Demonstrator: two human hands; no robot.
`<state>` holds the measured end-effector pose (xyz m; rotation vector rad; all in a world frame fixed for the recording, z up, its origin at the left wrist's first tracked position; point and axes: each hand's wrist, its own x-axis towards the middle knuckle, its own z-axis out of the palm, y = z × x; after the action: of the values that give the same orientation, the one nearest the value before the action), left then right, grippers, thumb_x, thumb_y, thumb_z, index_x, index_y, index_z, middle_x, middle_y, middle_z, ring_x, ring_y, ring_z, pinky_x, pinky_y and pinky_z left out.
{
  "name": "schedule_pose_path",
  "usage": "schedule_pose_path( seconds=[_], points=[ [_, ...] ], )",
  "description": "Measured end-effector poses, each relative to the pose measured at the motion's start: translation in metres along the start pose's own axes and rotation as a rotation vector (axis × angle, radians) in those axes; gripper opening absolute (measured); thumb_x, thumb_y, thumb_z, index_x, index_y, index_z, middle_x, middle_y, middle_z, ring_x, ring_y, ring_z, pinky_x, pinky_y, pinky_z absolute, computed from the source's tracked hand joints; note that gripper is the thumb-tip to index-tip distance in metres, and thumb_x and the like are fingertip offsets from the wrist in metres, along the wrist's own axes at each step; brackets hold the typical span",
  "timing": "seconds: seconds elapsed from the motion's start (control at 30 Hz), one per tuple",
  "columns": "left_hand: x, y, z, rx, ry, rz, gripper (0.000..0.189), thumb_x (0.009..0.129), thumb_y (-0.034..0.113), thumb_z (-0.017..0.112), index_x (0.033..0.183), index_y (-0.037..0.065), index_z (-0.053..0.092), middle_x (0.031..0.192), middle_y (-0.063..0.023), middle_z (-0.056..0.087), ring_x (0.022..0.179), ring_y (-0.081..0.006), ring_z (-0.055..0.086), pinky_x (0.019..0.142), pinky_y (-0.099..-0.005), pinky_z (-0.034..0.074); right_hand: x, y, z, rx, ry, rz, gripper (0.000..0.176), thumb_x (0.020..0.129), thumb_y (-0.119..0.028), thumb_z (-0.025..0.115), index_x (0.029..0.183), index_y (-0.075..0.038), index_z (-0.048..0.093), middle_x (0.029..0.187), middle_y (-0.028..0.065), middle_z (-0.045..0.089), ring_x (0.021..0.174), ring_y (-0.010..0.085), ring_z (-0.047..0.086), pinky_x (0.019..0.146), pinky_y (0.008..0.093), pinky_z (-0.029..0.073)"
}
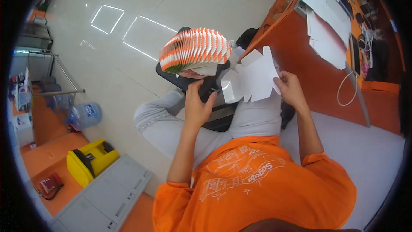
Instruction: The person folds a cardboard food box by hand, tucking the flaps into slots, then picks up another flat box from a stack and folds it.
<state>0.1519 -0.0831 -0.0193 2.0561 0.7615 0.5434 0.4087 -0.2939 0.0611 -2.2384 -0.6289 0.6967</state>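
Note:
A white die-cut cardboard sheet (259,76) with flaps lies over my thigh, unfolded. My right hand (288,87) pinches its right edge between thumb and fingers. My left hand (198,103) has its thumb and fingers apart, with nothing between them, just below a fanned row of orange-and-white folded cartons (195,51). The cartons rest on a black seat or bag (171,77) in front of me. Whether my left fingertips touch the cartons' lower edge is hard to tell.
An orange desk (296,38) at the right bears large white sheets (328,38) and cables. To the left are water bottles (86,116), a metal rack (64,91), a yellow container (92,159) and a grey cabinet (101,195). A light grey seat surface (356,146) is at the lower right.

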Motion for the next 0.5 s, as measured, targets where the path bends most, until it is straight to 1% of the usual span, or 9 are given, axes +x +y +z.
schedule_pose_path(
  seconds=[0.03, 0.13, 0.17, 0.23, 0.27, 0.3, 0.37, 0.4, 0.5],
  points=[
    [0.008, 0.012, 0.005, -0.023, 0.018, -0.008, 0.059, 0.085, 0.021, 0.079, 0.132, -0.004, 0.054, 0.129, -0.0237, 0.060, 0.115, -0.0383, 0.060, 0.097, -0.0461, 0.048, -0.005, -0.002, -0.014, -0.028, -0.004, -0.010, 0.020, 0.096, -0.015, 0.066, 0.094, 0.005, 0.069, 0.083, 0.0127, 0.072, 0.075, 0.0189, 0.067, 0.070, 0.0347, 0.052],
    [0.023, 0.041, 0.007, 0.072, -0.158, 0.121, 0.080, 0.081, 0.030, 0.083, 0.142, -0.004, 0.044, 0.140, -0.0256, 0.054, 0.130, -0.0418, 0.052, 0.106, -0.0487, 0.043, -0.030, -0.005, -0.054, 0.284, -0.144, 0.034, 0.013, 0.099, -0.013, 0.064, 0.099, -0.002, 0.070, 0.083, 0.0002, 0.067, 0.074, 0.0061, 0.059, 0.067, 0.0251, 0.047],
    [0.024, 0.047, 0.009, 0.067, -0.146, 0.120, 0.080, 0.081, 0.030, 0.083, 0.142, -0.004, 0.044, 0.140, -0.0256, 0.054, 0.130, -0.0418, 0.052, 0.106, -0.0487, 0.043, -0.038, -0.008, -0.065, 0.275, -0.147, 0.024, 0.013, 0.099, -0.013, 0.064, 0.099, -0.002, 0.070, 0.083, 0.0002, 0.067, 0.074, 0.0061, 0.059, 0.067, 0.0251, 0.047],
    [0.028, 0.054, 0.008, 0.131, -0.282, 0.172, 0.073, 0.086, 0.030, 0.078, 0.142, -0.004, 0.046, 0.140, -0.0250, 0.055, 0.130, -0.0409, 0.053, 0.108, -0.0477, 0.043, -0.046, -0.013, -0.082, 0.527, -0.140, -0.013, 0.012, 0.097, -0.014, 0.067, 0.098, -0.003, 0.069, 0.085, 0.0008, 0.067, 0.073, 0.0066, 0.059, 0.067, 0.0253, 0.048],
    [0.029, 0.053, 0.005, 0.019, -0.307, 0.197, 0.051, 0.093, 0.026, 0.070, 0.133, -0.003, 0.055, 0.123, -0.0271, 0.064, 0.114, -0.0430, 0.062, 0.097, -0.0470, 0.049, -0.048, -0.013, -0.090, 0.520, -0.148, -0.022, 0.010, 0.095, -0.012, 0.068, 0.099, -0.003, 0.069, 0.087, 0.0013, 0.067, 0.077, 0.0071, 0.060, 0.071, 0.0247, 0.049],
    [0.028, 0.056, -0.004, 0.027, -0.307, 0.200, 0.051, 0.093, 0.026, 0.070, 0.133, -0.003, 0.055, 0.123, -0.0271, 0.064, 0.114, -0.0430, 0.062, 0.097, -0.0470, 0.049, -0.050, -0.014, -0.090, 0.527, -0.149, -0.026, 0.010, 0.095, -0.012, 0.068, 0.099, -0.003, 0.069, 0.087, 0.0013, 0.067, 0.077, 0.0071, 0.060, 0.071, 0.0247, 0.049],
    [0.023, 0.070, -0.029, -0.050, -0.427, 0.052, 0.030, 0.097, 0.018, 0.063, 0.119, -0.002, 0.063, 0.100, -0.0291, 0.068, 0.094, -0.0470, 0.064, 0.083, -0.0482, 0.051, -0.047, -0.016, -0.087, 0.358, -0.132, -0.013, 0.011, 0.092, -0.008, 0.069, 0.101, -0.004, 0.068, 0.090, 0.0033, 0.069, 0.082, 0.0086, 0.063, 0.076, 0.0248, 0.050],
    [0.018, 0.076, -0.038, -0.036, -0.422, 0.052, 0.030, 0.097, 0.018, 0.063, 0.119, -0.002, 0.063, 0.100, -0.0291, 0.068, 0.094, -0.0470, 0.064, 0.083, -0.0482, 0.051, -0.047, -0.020, -0.078, 0.250, -0.083, -0.048, 0.017, 0.088, -0.006, 0.070, 0.105, -0.003, 0.068, 0.094, 0.0051, 0.070, 0.087, 0.0110, 0.065, 0.082, 0.0277, 0.051],
    [-0.003, 0.094, -0.063, -0.018, -0.310, 0.143, 0.021, 0.099, 0.015, 0.059, 0.111, -0.002, 0.065, 0.087, -0.0302, 0.066, 0.083, -0.0499, 0.062, 0.073, -0.0505, 0.050, -0.049, -0.061, -0.046, 0.253, 0.013, -0.163, 0.024, 0.086, -0.006, 0.072, 0.109, 0.000, 0.068, 0.097, 0.0070, 0.070, 0.088, 0.0147, 0.065, 0.084, 0.0312, 0.052]
  ],
)
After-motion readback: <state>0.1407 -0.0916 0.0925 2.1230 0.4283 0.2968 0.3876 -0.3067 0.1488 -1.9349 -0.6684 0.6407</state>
